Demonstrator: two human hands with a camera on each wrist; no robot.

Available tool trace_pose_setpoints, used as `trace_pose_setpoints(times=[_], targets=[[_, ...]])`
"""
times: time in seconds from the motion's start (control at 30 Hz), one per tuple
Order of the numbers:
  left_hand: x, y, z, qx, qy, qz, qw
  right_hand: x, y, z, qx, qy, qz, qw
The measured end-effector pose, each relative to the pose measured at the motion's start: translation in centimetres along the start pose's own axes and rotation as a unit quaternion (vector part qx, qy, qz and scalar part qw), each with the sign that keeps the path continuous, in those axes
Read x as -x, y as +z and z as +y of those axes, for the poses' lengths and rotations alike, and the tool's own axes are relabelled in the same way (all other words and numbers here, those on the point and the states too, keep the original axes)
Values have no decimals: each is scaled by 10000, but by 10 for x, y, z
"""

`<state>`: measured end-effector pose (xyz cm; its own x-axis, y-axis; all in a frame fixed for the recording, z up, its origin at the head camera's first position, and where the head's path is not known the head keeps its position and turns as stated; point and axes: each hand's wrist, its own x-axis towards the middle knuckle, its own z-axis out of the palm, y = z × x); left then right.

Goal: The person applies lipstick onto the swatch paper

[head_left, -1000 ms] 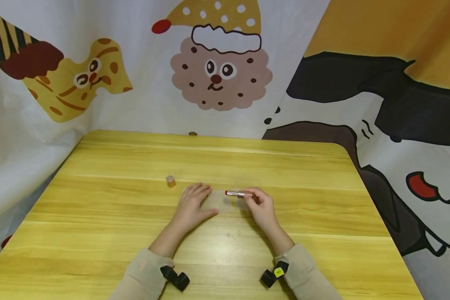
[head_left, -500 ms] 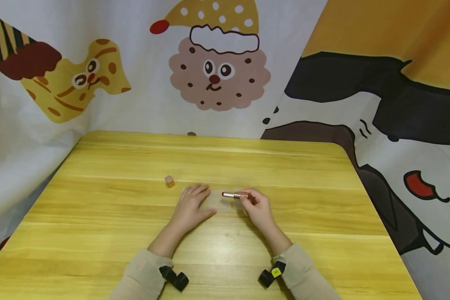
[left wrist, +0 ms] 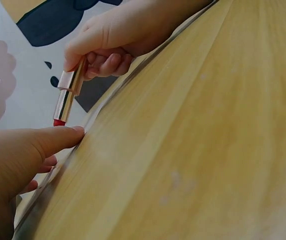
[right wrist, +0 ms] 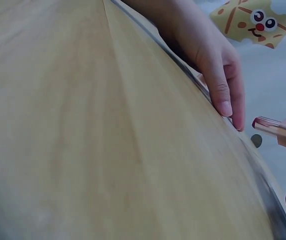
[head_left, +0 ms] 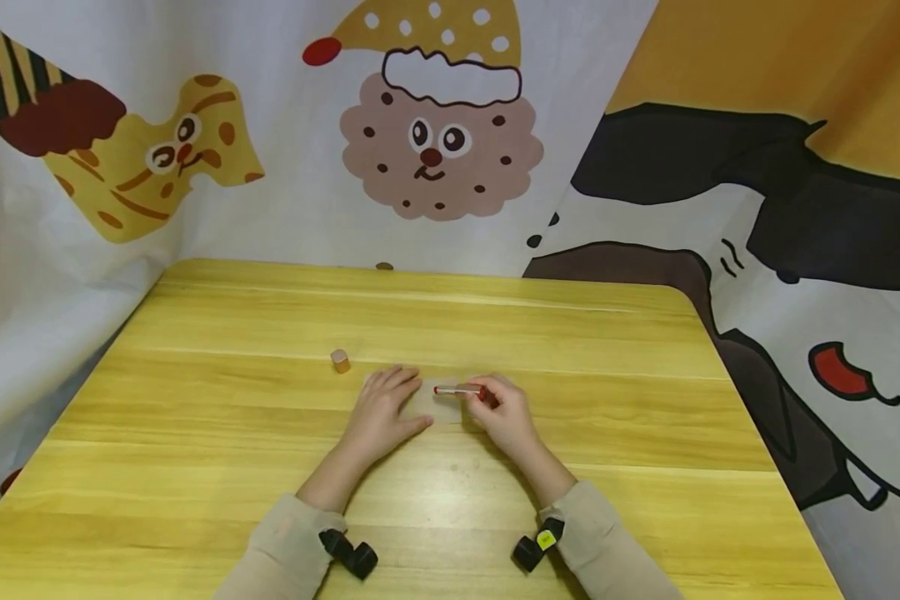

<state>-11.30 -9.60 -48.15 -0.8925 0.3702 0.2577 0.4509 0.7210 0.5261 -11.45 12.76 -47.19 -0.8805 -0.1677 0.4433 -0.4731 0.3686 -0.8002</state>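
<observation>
A lipstick (head_left: 450,390) with a shiny pinkish-gold tube lies level in my right hand (head_left: 508,419), pinched between thumb and fingers. Its red tip points left toward my other hand, above a thin see-through sheet (head_left: 444,410). My left hand (head_left: 378,418) rests on the table at the sheet's left side, fingers spread and thumb out to the right. In the left wrist view the lipstick (left wrist: 66,102) shows its red end near the left thumb; whether they touch cannot be told. Beyond the left fingertips stands a small pinkish-gold cap (head_left: 341,361).
The wood-grain table (head_left: 570,333) has rounded far corners. A cartoon-printed cloth (head_left: 270,225) hangs behind it and down both sides. Black cameras sit on both wrists, over beige sleeves (head_left: 292,542).
My right hand has slid left with the lipstick, bringing the red tip nearer to my left hand. The left hand and the cap stay put.
</observation>
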Motion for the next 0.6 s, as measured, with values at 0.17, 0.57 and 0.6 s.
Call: trace_pose_setpoints(times=[0.17, 0.57, 0.6], targets=[[-1, 0, 0, 25, 12, 10, 10000, 0, 5, 16, 139, -29, -70, 9999], [0, -1, 1, 76, -40, -44, 10000, -2, 6, 16, 497, 171, -369, 9979], [0, 0, 1, 81, -37, -42, 10000, -2, 5, 16, 514, 153, -375, 9979]])
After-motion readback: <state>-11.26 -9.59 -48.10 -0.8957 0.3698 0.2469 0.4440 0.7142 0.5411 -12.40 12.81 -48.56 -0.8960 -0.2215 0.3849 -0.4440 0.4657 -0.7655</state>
